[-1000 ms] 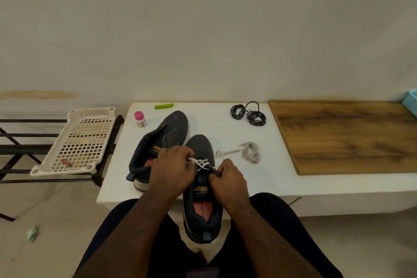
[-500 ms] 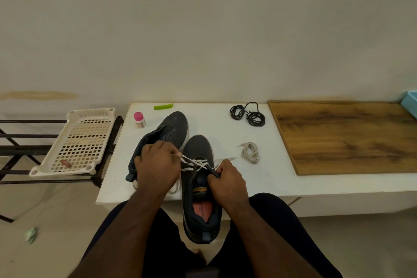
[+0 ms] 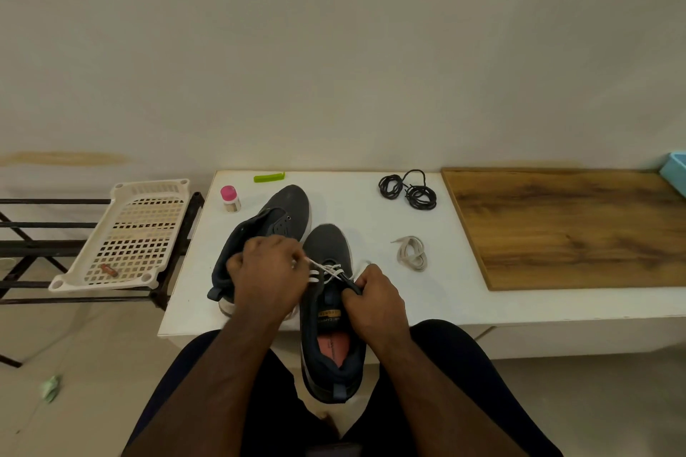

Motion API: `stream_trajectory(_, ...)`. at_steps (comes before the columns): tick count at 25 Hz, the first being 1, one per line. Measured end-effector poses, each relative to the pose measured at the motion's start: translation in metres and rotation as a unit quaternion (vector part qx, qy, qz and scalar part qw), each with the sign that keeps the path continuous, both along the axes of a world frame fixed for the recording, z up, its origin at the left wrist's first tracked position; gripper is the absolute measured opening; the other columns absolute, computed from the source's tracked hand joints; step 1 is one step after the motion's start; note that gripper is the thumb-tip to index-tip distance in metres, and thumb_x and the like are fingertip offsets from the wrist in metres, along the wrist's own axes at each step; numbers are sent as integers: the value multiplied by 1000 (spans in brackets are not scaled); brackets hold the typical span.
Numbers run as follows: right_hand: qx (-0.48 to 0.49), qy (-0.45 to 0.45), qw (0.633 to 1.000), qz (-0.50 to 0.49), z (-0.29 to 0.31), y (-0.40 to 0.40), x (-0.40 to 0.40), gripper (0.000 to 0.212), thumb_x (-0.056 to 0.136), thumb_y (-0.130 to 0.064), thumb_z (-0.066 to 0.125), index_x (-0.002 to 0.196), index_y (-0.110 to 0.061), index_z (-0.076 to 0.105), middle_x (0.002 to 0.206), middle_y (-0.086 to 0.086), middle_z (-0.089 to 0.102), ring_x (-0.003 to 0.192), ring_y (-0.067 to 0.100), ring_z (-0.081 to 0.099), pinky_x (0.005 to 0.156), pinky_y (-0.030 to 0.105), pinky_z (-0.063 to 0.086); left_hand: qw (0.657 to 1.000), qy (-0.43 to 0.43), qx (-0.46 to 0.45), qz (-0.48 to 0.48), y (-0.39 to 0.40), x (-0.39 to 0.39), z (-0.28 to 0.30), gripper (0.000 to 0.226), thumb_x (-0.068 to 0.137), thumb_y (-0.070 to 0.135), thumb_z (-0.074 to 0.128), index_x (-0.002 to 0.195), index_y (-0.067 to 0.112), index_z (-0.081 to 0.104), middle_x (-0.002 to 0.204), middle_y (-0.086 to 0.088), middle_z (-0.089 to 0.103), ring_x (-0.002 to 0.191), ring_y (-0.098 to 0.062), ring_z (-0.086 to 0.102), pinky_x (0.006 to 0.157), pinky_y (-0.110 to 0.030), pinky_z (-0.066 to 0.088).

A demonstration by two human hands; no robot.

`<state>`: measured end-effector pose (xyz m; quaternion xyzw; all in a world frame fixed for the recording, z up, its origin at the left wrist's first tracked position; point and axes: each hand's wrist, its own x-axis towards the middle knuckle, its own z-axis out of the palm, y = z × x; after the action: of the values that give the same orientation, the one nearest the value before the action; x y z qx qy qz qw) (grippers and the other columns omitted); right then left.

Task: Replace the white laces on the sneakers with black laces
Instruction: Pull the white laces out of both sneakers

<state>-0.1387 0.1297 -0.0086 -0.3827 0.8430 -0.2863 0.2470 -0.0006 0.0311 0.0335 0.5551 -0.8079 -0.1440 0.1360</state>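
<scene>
White lace (image 3: pixel 326 271) partly threaded in near sneaker (image 3: pixel 330 312), which overhangs the desk (image 3: pixel 371 219) edge toward the lap; left hand (image 3: pixel 269 276) pinches a lace strand, right hand (image 3: pixel 375 302) grips the shoe's eyelet flap. Second sneaker (image 3: pixel 274 219) lies unlaced beside it, a loose white lace (image 3: pixel 411 252) to the right, coiled black laces (image 3: pixel 408 191) farther back.
</scene>
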Motion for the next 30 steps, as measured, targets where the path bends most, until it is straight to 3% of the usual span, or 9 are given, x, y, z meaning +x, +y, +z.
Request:
stream_trajectory(3, -1, 0, 1000, 5, 0, 0, -1, 13, 87, -31, 56, 91, -23, 46, 86, -4, 58, 75, 11, 54, 59, 26, 35, 999, -8, 24, 21, -3, 8, -3, 16, 87, 39, 55, 101, 37, 62, 126, 12, 54, 130, -22, 34, 104, -51, 27)
stream_trajectory(5, -4, -3, 1000, 3, 1, 0, 0, 13, 87, -31, 56, 90, -23, 46, 86, -4, 58, 75, 12, 55, 59, 26, 36, 998, -24, 40, -40, 9, -2, -7, 35, 85, 45, 57, 120, 42, 57, 143, 16, 41, 139, -21, 19, 109, -52, 20)
stream_trajectory(7, -7, -4, 1000, 2, 2, 1, 1, 13, 87, -30, 56, 89, -23, 46, 87, -4, 59, 75, 12, 55, 58, 25, 36, 994, -46, 42, -90, 21, -14, -11, 41, 86, 49, 56, 126, 44, 55, 148, 18, 37, 142, -19, 15, 111, -50, 16)
stream_trajectory(10, -6, -1, 1000, 1, 3, 2, 0, 13, 87, -30, 56, 88, -23, 45, 87, -4, 58, 75, 12, 55, 58, 25, 36, 993, -62, 32, -95, 26, -21, -14, 27, 91, 42, 54, 114, 36, 63, 138, 18, 49, 139, -15, 23, 108, -45, 19)
stream_trajectory(16, -5, -3, 1000, 10, 1, 1, 1, 14, 88, -31, 55, 87, -24, 43, 84, -4, 56, 72, 11, 53, 59, 26, 36, 999, 31, 30, 11, -2, 4, -1, 7, 91, 36, 58, 89, 34, 65, 115, 16, 61, 130, -19, 37, 105, -49, 26)
stream_trajectory(18, -3, -2, 1000, 8, 1, 1, 0, 14, 88, -31, 55, 87, -24, 44, 84, -4, 56, 73, 12, 53, 59, 26, 36, 999, 30, 28, 25, -4, 8, -2, 12, 90, 37, 57, 101, 36, 61, 125, 10, 58, 134, -24, 34, 107, -52, 27)
stream_trajectory(21, -5, -4, 1000, 6, 3, 1, 0, 14, 88, -30, 55, 86, -24, 43, 84, -3, 57, 72, 12, 53, 58, 26, 36, 997, -21, 47, -60, 10, -4, -7, 44, 86, 47, 58, 129, 43, 53, 151, 16, 37, 146, -22, 14, 114, -54, 16)
stream_trajectory(26, -1, 3, 1000, 1, 5, 2, 1, 15, 89, -30, 56, 87, -22, 43, 85, -2, 57, 72, 13, 53, 57, 26, 36, 993, -60, 24, -97, 25, -20, -15, 21, 91, 42, 53, 107, 35, 64, 132, 19, 51, 137, -14, 27, 109, -45, 20)
stream_trajectory(30, 0, 1, 1000, 10, 5, 1, 1, 13, 90, -29, 55, 88, -23, 44, 85, -3, 56, 72, 11, 52, 58, 24, 36, 999, -5, 31, -28, 6, -9, -5, 12, 92, 35, 52, 94, 34, 64, 116, 15, 56, 128, -14, 37, 108, -45, 25)
